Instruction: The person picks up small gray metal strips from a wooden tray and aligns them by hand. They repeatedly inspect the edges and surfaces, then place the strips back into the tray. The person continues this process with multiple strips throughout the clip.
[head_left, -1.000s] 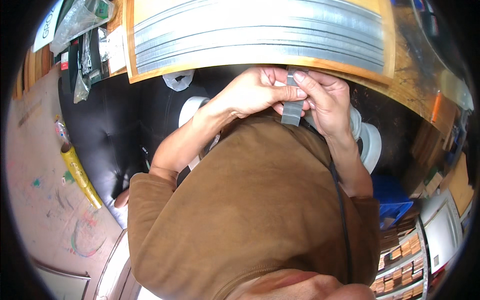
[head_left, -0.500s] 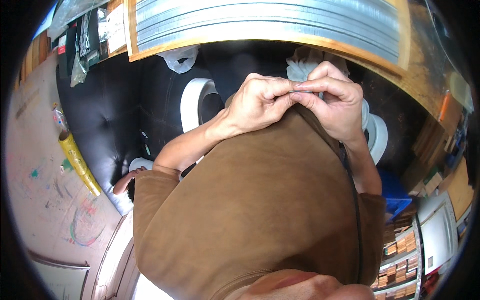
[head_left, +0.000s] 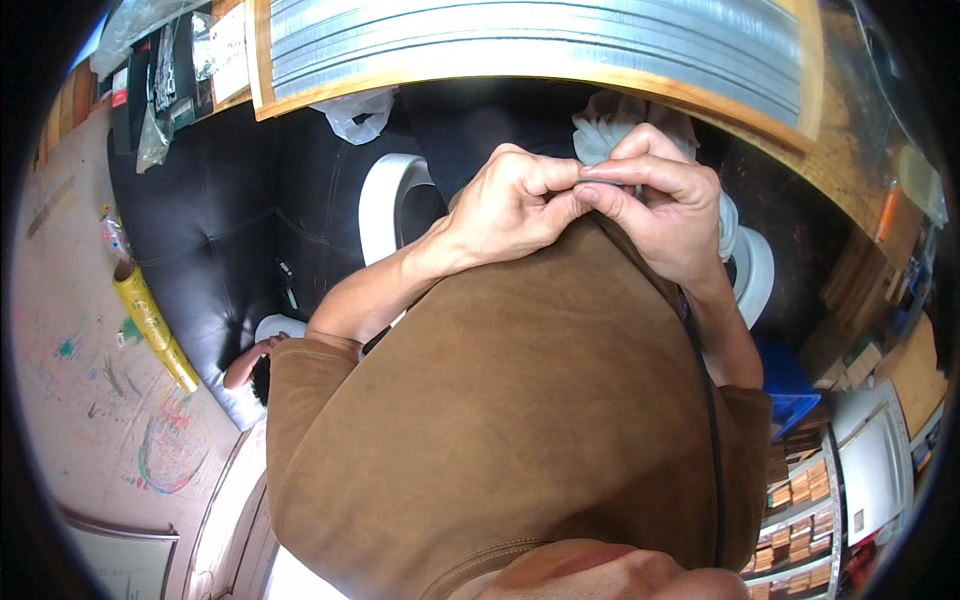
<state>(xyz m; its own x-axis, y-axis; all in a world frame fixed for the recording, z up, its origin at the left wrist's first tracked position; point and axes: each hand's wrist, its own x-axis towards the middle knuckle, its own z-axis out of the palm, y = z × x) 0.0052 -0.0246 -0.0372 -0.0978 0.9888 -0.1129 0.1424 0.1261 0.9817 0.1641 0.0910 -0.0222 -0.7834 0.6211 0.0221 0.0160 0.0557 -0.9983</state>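
My left hand [head_left: 515,205] and my right hand [head_left: 668,200] meet in front of my chest, fingertips touching. Between them is a thin, dark, narrow strip [head_left: 612,182], mostly covered by the fingers, so its kind cannot be made out. The right thumb and forefinger pinch it along its length. At its left end, the left thumb and forefinger are closed on it. Just beyond the right fingers lies a pale grey cloth [head_left: 605,125].
A wood-framed panel with silvery slats [head_left: 540,50] spans the far side. White curved armrests [head_left: 385,205] flank my body. To the left are a black padded surface [head_left: 225,230], a yellow roll [head_left: 155,325] and another person's arm [head_left: 245,367]. A blue bin [head_left: 785,385] stands right.
Both hands keep their pinch in front of the chest, with only a very slight shift of the right hand to the left. The surroundings shift slightly with the view.
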